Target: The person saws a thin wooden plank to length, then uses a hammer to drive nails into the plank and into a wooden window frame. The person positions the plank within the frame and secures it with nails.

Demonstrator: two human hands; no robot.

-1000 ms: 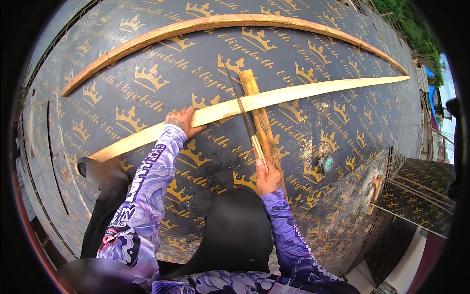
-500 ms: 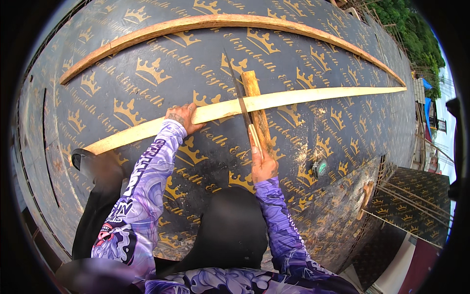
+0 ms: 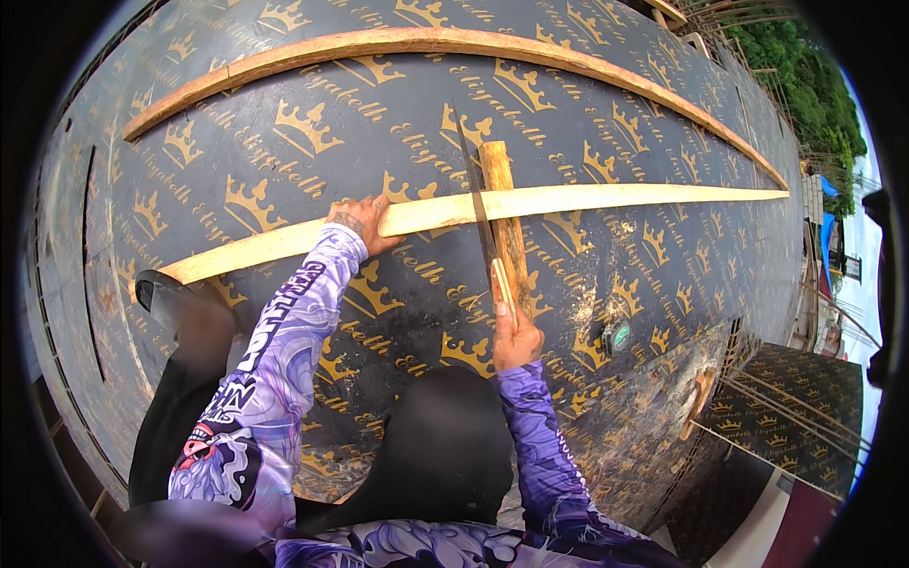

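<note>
A long pale wooden board (image 3: 587,196) lies across the panel in front of me, with a shorter piece of wood (image 3: 509,241) beneath it, set crosswise. My left hand (image 3: 363,225) is closed over the board, to the left of the cut line. A handsaw (image 3: 478,194) stands with its blade across the board, just left of the short support piece. My right hand (image 3: 517,339) grips the saw's light wooden handle, nearer to me than the board. At the board's left end, my foot in a dark sandal (image 3: 161,289) is against or on it; which, I cannot tell.
Another long wooden strip (image 3: 417,40) lies farther away on the dark panel (image 3: 312,194) with gold crown prints. A small round green-faced object (image 3: 616,337) rests right of my right hand. Beyond the panel's right edge are a lower printed panel (image 3: 791,407) and thin rods.
The saw and my right hand have come slightly toward me across the board. My left hand keeps its hold. The whole view has shifted a little.
</note>
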